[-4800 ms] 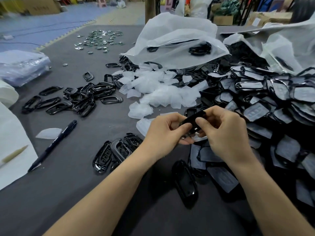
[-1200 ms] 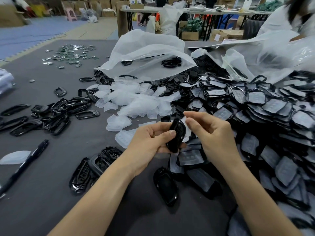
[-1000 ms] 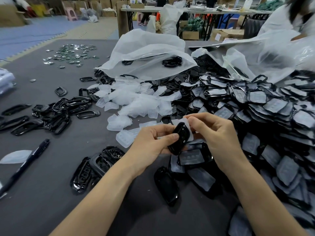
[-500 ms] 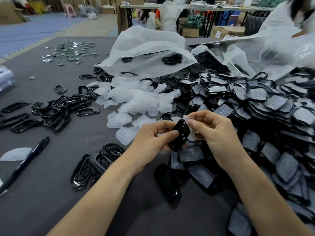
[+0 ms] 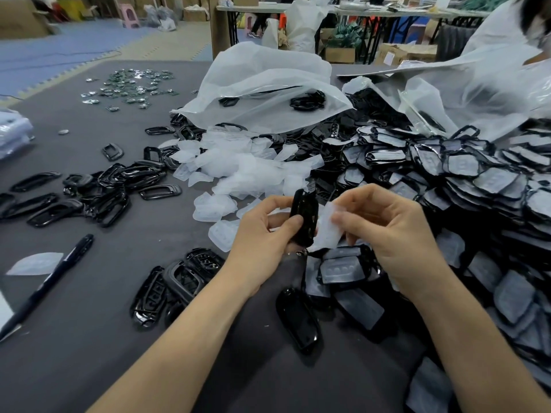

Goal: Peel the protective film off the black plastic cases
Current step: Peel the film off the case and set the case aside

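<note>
A black case is standing on edge just above the counter, near the middle of the view. The left hand is gripping it, its fingers curled round the case's near side. Just to the right, a pale sheet of film is hanging off the case. The right hand is pinching the film between thumb and fingertips.

Below the hands, a glossy bare case is lying on the grey counter, beside a few cases still wearing film. A big heap of filmed cases is spreading over the right side. Beyond the hands, loose peeled films are piling up in front of a crumpled white plastic bag. To the left, black frames are lying scattered, with a pen nearer the edge and small shiny pieces far back.

Behind the counter, blue floor mats, cardboard boxes and a long table are filling the room. A person in white is sitting at the upper right.
</note>
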